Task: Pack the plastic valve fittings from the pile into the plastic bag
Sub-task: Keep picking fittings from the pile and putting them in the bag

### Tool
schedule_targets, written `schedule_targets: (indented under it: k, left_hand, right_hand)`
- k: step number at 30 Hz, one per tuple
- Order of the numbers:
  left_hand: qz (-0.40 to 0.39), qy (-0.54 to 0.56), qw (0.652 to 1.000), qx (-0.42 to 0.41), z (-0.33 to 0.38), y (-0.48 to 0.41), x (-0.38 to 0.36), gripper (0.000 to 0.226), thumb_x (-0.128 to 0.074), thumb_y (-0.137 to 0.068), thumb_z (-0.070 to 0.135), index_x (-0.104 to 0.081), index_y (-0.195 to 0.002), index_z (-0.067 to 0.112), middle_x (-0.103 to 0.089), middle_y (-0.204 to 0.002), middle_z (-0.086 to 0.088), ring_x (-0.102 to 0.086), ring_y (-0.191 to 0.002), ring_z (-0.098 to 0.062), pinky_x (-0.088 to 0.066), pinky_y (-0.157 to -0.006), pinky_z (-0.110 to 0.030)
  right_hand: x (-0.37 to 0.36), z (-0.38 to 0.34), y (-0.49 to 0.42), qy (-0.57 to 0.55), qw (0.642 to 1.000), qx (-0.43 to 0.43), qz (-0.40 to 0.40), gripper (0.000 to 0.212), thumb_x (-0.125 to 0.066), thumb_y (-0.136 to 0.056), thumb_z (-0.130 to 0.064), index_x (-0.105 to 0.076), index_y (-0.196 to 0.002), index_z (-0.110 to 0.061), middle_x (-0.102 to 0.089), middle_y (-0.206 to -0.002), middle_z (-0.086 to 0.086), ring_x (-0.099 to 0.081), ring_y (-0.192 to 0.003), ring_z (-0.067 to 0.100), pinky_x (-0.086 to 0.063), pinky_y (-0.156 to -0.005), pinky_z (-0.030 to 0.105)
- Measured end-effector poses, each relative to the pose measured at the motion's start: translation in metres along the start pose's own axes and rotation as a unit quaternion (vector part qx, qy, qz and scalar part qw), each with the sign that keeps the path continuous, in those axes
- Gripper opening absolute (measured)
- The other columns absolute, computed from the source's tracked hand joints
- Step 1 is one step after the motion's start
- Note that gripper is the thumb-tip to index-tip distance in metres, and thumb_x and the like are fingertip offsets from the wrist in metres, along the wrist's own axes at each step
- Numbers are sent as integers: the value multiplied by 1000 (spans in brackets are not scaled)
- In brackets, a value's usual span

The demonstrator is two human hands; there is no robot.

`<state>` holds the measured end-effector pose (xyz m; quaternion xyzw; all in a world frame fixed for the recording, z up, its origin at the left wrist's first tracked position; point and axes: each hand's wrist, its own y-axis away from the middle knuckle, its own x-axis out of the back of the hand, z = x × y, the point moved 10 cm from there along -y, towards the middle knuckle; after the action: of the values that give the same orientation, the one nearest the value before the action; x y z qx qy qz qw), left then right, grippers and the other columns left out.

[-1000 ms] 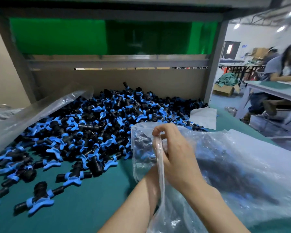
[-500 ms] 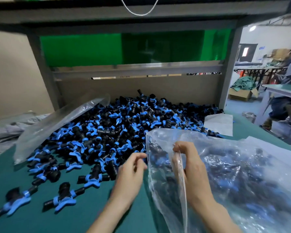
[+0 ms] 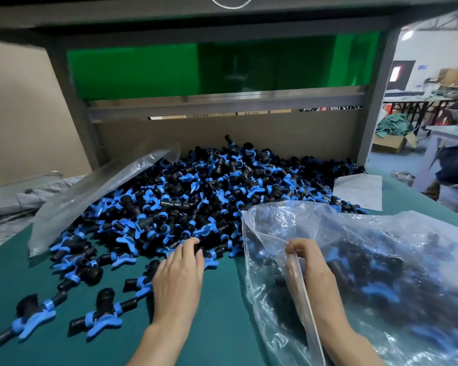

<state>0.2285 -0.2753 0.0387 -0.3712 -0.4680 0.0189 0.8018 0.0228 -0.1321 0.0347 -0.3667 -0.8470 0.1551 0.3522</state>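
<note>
Packing looks partly done: right hand (image 3: pixel 310 262) fingers pinch the rim of the plastic bag (image 3: pixel 381 233), which already holds many valve fittings (image 3: pixel 376 291), left hand (image 3: pixel 179 276) fingers curl over more at the near edge of the pile (image 3: pixel 209 194), and much of it is left to pack on the surface (image 3: pixel 222 326).

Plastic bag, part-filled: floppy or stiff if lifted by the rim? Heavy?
Probably floppy: the plastic bag is wrinkled and its rim droops away from where the right hand pinches it. Likely heavy for thin film: many valve fittings already lie inside, so it may sag at the grip. Glossy film, possibly slippery.
</note>
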Motion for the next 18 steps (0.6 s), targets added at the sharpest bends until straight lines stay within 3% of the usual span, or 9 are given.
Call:
schedule_targets:
  k: [2, 4, 8, 13, 18]
  left_hand:
    - [53, 69, 996, 25, -6, 1, 18, 19, -47, -98, 32, -52, -111, 18, -64, -70, 5, -63, -60, -19, -50, -51, -34]
    - [89, 218, 967, 98, -22, 4, 30, 9, -44, -99, 36, -43, -104, 29, -56, -60, 7, -53, -49, -14, -44, -44, -35]
    - [41, 501, 832, 235, -35, 10, 2, 11, -43, -102, 19, -48, -98, 28, -52, -61, 8, -45, -57, -12, -38, -54, -29]
    - [-45, 567, 780, 260, -24, 18, -23, 17, -40, -102, 11, -56, -102, 16, -55, -61, 8, -46, -55, -9, -38, -47, -22]
    - [-74, 616, 735, 274, -16, 24, -36, 16, -46, -103, 21, -61, -105, 14, -60, -67, 5, -49, -56, -10, -40, -47, -21]
  right_hand:
    - [-1, 2, 0, -1, 1000, -1, -2, 41, -61, -87, -12, -44, -102, -45, -55, -104, -28, -57, -80, 4, -48, -70, 27]
    - [-1, 3, -1, -4, 1000, -2, -3, 43, -62, -86, -10, -44, -102, -46, -56, -102, -26, -58, -78, 4, -48, -70, 28]
    - [-2, 2, -1, -16, 1000, -4, -4, 37, -61, -90, -15, -44, -102, -46, -57, -103, -27, -59, -84, 1, -47, -70, 23]
    - [-2, 4, 0, -13, 1000, -8, -9, 44, -62, -86, -9, -44, -104, -44, -54, -103, -31, -58, -83, 0, -46, -66, 24]
    - [-3, 3, 0, -15, 1000, -4, -9, 45, -61, -86, -8, -44, -103, -46, -52, -108, -33, -60, -78, 2, -45, -65, 16]
